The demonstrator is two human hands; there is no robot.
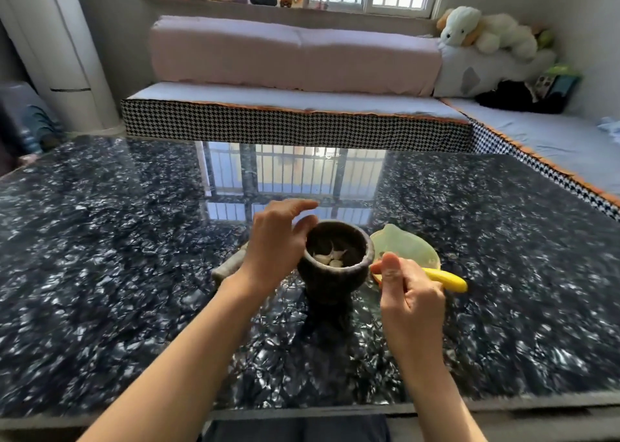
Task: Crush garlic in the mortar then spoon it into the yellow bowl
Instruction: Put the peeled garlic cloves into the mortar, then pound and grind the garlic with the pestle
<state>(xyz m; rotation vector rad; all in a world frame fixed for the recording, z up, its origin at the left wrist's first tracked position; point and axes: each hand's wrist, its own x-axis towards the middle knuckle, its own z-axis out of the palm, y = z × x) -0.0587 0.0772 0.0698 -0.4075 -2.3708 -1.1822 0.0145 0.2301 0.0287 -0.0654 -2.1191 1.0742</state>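
Note:
A dark stone mortar (330, 275) stands on the speckled black table (134, 257), with pale garlic pieces (330, 257) inside. My left hand (278, 243) cups the mortar's left rim, fingers curled over its far edge. To the right of the mortar sits the yellow bowl (407, 248), pale and shallow. My right hand (411, 294) is closed on a yellow-handled spoon (448, 278); its handle sticks out to the right and the orange front end lies near the bowl's near rim. A grey stone pestle (228, 267) lies on the table behind my left wrist, partly hidden.
A bench with houndstooth trim (295, 127) runs along the table's far edge and down its right side. A pink cushion roll (295, 55) and plush toys (483, 32) rest on it. The glossy tabletop reflects the window.

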